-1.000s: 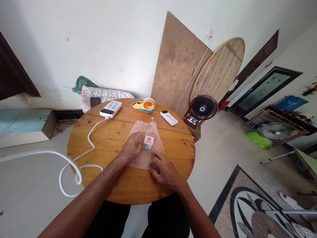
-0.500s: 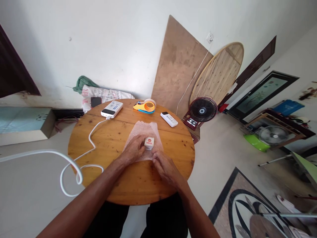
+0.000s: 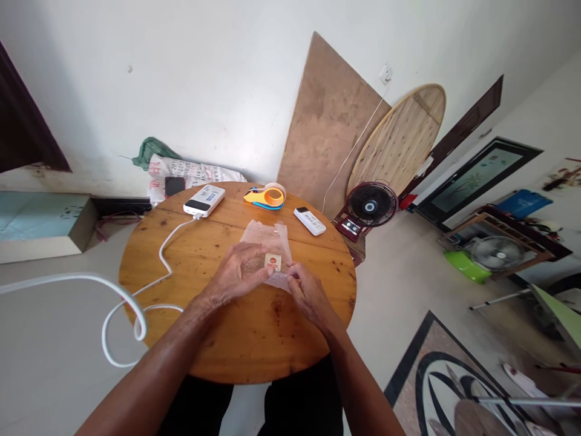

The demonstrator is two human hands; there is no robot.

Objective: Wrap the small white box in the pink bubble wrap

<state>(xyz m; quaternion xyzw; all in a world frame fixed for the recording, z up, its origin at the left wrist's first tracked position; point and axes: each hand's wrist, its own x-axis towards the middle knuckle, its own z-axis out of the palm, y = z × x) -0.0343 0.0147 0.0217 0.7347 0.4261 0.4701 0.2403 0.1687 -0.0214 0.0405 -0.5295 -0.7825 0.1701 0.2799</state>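
Note:
On the round wooden table lies a sheet of pinkish, see-through bubble wrap. Amid the wrap sits a small whitish box with a red mark on its top. My left hand is at the box's left, fingers stretched over the wrap and apart from the thumb, whose tip is at the box's near edge. Close to the box's right side, my right hand is closed in a pinch on the wrap's near right edge. Its curled fingers are partly hidden.
Behind the wrap stand an orange-and-blue tape dispenser and a white power bank. A second white power bank, at the left, has a white cable running off the table edge. A dark fan stands beyond the table's right side.
My left hand has lifted and opened out, its thumb moving to the box's near edge. The right hand has shifted slightly right, and the wrap's near edge has drawn in.

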